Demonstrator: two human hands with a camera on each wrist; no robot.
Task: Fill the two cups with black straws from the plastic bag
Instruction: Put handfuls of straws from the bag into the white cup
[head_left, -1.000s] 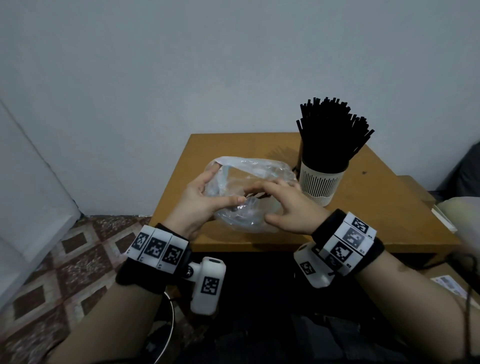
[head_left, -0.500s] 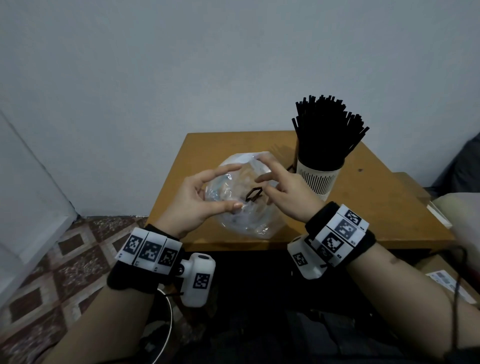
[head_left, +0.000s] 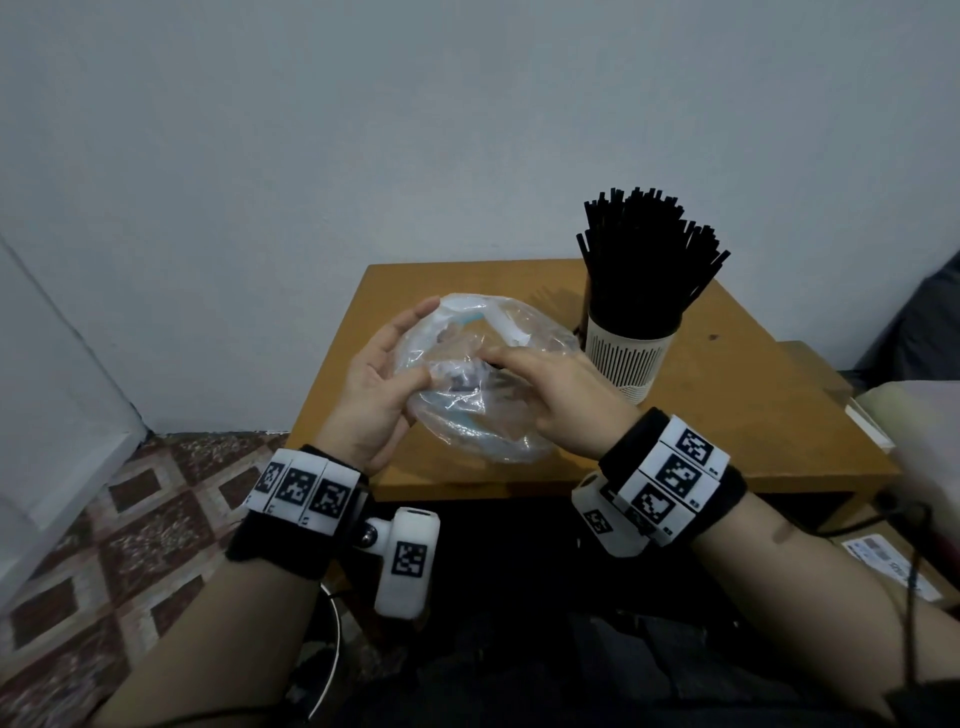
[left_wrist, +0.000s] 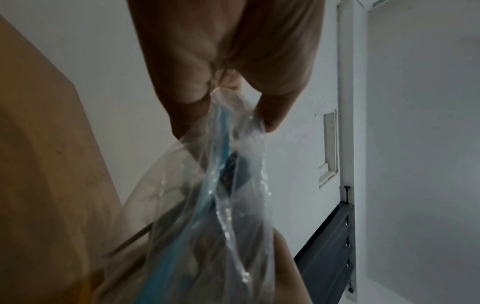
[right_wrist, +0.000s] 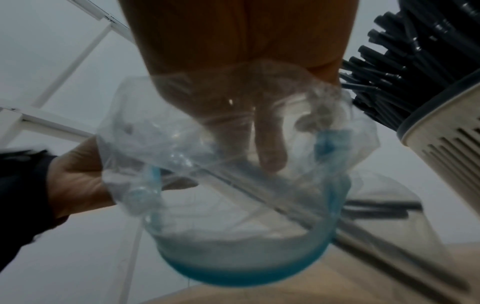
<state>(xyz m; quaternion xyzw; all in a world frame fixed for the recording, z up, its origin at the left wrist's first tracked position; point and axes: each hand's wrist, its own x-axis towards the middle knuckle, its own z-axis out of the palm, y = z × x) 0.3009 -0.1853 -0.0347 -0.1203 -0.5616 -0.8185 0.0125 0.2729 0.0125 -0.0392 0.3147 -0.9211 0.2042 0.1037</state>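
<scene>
Since half a second ago, both hands have sunk nearer the table (head_left: 753, 415). From the head view, my left hand (head_left: 374, 384) and right hand (head_left: 556, 395) pinch the plastic bag (head_left: 483, 384); it looks limp, light and slippery, so I'd grip bunched film. Right of it, black straws (head_left: 644, 260) pack one cup (head_left: 628, 358).

Left wrist: fingers (left_wrist: 189, 98) clamp the gathered film (left_wrist: 226, 185).

Right wrist: fingertips (right_wrist: 270, 156) press into the bag (right_wrist: 233, 205); its contents are unclear.

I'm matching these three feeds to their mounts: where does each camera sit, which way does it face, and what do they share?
Head: worn on the head, facing forward and down at the wooden table; shows both forearms, left hand and right hand.
Left wrist: looks along the left hand at its fingers pinching the plastic bag.
Right wrist: looks along the right hand's fingers, behind the bag's film.
Shared: all three show the bag; head and right wrist show the cup of black straws.
</scene>
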